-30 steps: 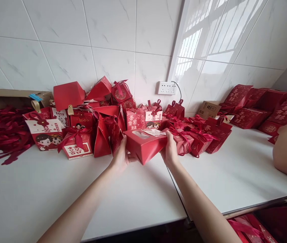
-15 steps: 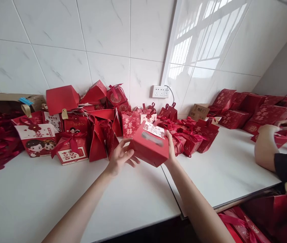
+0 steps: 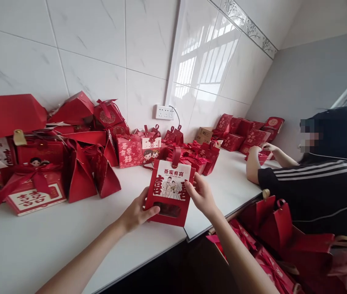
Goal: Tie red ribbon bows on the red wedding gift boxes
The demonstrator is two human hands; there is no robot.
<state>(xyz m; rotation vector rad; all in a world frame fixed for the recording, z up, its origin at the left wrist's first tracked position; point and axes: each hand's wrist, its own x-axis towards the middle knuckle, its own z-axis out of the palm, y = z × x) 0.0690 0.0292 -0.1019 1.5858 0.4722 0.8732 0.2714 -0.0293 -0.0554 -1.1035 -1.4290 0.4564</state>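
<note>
I hold a red gift box (image 3: pixel 170 192) upright over the white counter (image 3: pixel 54 237). Its front faces me, showing a white label with a drawn couple and a dark window below. My left hand (image 3: pixel 136 212) grips its lower left edge, thumb on the front. My right hand (image 3: pixel 201 195) is closed on its right side. Behind it, several red gift boxes and bags with ribbons (image 3: pixel 100 163) crowd the counter along the tiled wall.
To the right a person in a black striped top (image 3: pixel 314 188) handles red boxes (image 3: pixel 243 134) at the counter's far end. A wall socket (image 3: pixel 164 112) sits above the pile. Red bags (image 3: pixel 277 228) fill the space below the counter edge.
The box has been turned from lying tilted to standing upright with its front toward me. My left hand has closed on it again. The view has swung right, bringing the other person in.
</note>
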